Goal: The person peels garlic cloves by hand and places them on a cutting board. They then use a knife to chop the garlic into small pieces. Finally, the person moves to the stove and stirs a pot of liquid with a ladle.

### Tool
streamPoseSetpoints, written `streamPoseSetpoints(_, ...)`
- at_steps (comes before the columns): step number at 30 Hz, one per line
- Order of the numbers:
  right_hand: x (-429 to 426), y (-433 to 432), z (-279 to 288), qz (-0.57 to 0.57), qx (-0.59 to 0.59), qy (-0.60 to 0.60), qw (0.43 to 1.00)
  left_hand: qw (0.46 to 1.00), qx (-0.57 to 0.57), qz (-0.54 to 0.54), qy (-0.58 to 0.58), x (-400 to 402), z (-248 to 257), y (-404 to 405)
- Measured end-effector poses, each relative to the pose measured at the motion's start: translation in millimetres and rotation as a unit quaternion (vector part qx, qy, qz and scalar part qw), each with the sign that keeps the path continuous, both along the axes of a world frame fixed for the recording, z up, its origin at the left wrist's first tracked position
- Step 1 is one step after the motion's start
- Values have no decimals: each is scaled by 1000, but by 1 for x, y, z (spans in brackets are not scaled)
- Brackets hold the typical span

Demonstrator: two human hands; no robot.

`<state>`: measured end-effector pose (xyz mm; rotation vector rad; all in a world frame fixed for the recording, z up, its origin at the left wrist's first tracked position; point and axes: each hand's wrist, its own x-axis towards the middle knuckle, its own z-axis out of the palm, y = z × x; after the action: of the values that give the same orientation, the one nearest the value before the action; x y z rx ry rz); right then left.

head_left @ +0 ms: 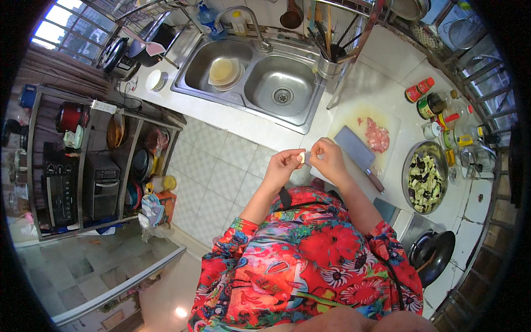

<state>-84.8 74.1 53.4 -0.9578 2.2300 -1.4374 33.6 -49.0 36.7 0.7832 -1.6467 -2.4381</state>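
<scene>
A small pale clove, apparently garlic (302, 157), is pinched between the thumb and fingers of my left hand (282, 166). Close beside it, my right hand (328, 157) has its thumb and fingertips pressed together on a thin whitish flake (308, 155) that looks like the clove's skin. Both hands are raised in front of my body, near the counter's front edge. Just beyond my right hand, a cleaver (354, 144) lies flat on a white cutting board (390, 124). Pieces of raw meat (376, 135) rest on the board beside the blade.
A steel bowl of chopped eggplant (426, 182) stands at right, near several sauce bottles (431, 106). A black wok (435, 253) sits at lower right. Ahead is a double sink (249, 97) with stacked dishes (224, 72) in its left basin. A utensil holder (330, 66) stands beside it.
</scene>
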Motion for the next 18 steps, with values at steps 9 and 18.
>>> streamPoseSetpoints(9, 6, 1, -12, -70, -93, -74, 990, 982, 184, 42, 6, -1, 6, -2)
streamPoseSetpoints(18, 20, 0, 2, -10, -74, -37, 996, 982, 174, 60, 36, 4, -5, -3)
